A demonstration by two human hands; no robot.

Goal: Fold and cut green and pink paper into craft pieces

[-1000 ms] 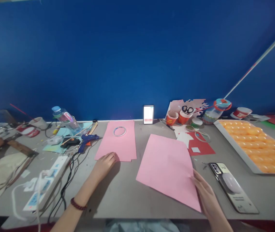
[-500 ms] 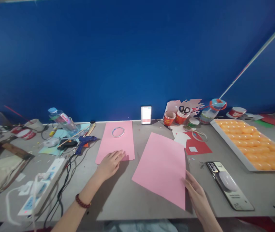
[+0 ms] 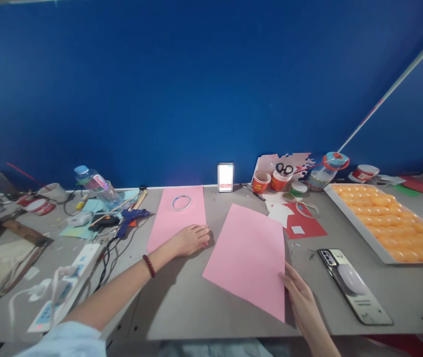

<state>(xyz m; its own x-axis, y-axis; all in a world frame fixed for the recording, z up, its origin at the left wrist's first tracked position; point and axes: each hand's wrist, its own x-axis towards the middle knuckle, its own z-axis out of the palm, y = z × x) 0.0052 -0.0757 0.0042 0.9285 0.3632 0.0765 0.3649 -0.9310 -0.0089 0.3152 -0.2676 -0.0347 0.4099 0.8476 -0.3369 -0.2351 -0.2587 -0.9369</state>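
My right hand (image 3: 299, 290) pinches the right edge of a pink sheet of paper (image 3: 248, 258), thumb on top and fingers behind. The sheet is tilted above the grey table. My left hand (image 3: 192, 240), with a dark red bead bracelet on its wrist, is over the lower right corner of a stack of pink paper (image 3: 176, 223). Its fingers are loosely bent and no object shows in them; whether they touch the paper I cannot tell. On that stack lies a roll of tape (image 3: 182, 203), ring-shaped and pale.
Left of the stack lie a blue glue gun (image 3: 129, 220), a power strip (image 3: 64, 287) with cables, and a plastic bottle (image 3: 97, 186). To the right are a phone (image 3: 354, 285), a tray of orange balls (image 3: 328, 187) and red paper cups (image 3: 261, 183). A lit screen (image 3: 225, 177) stands against the blue wall.
My left hand has slid to the right along the near edge of the pink stack, toward the held sheet. My right hand and its sheet have barely moved.
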